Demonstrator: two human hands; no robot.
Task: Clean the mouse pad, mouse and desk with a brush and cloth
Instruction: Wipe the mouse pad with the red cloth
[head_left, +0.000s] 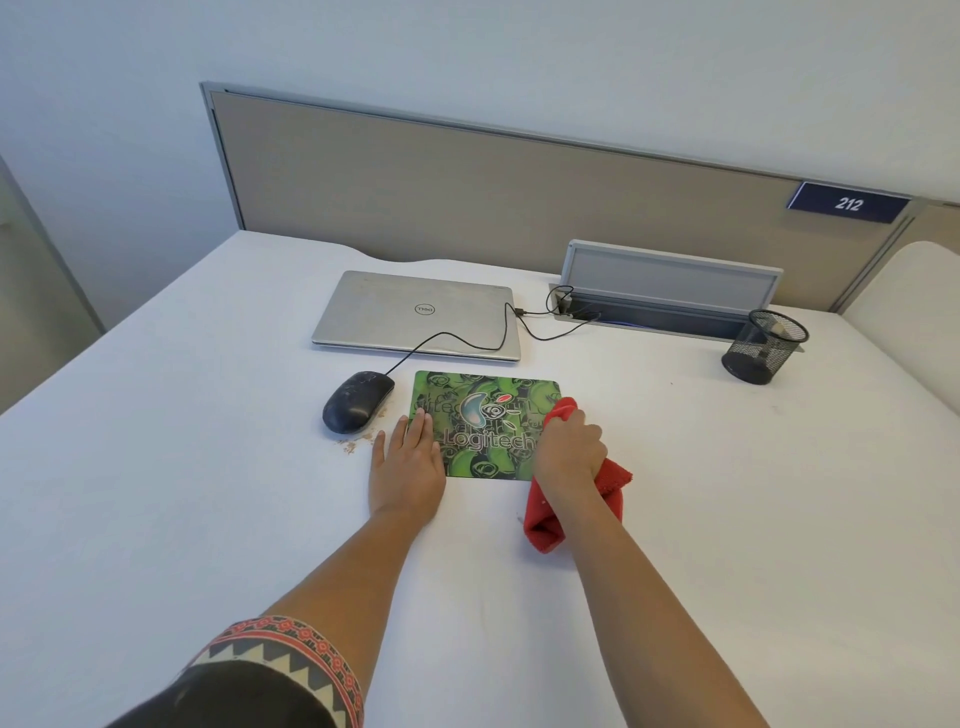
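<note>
The green mouse pad (483, 395) is laid flat on the white desk (156, 467) in front of the closed laptop (415, 314), and its left edge is pressed down by the left hand (408, 462), whose fingers are stretched out straight. A red cloth (543, 530) is grasped in the curled fingers of the right hand (569, 447) and held against the pad's right side. The black mouse (357, 401) is set just left of the pad, with brown crumbs (358, 441) scattered beside it.

Bright, even, diffuse light; the white desk (156, 467) reads near washed out, with only soft, faint shadows, darkest beneath the mouse (357, 401). Wide-angle distortion bows the partition (467, 197) and the desk's edges. Centre fairly sharp, slight compression softness overall
</note>
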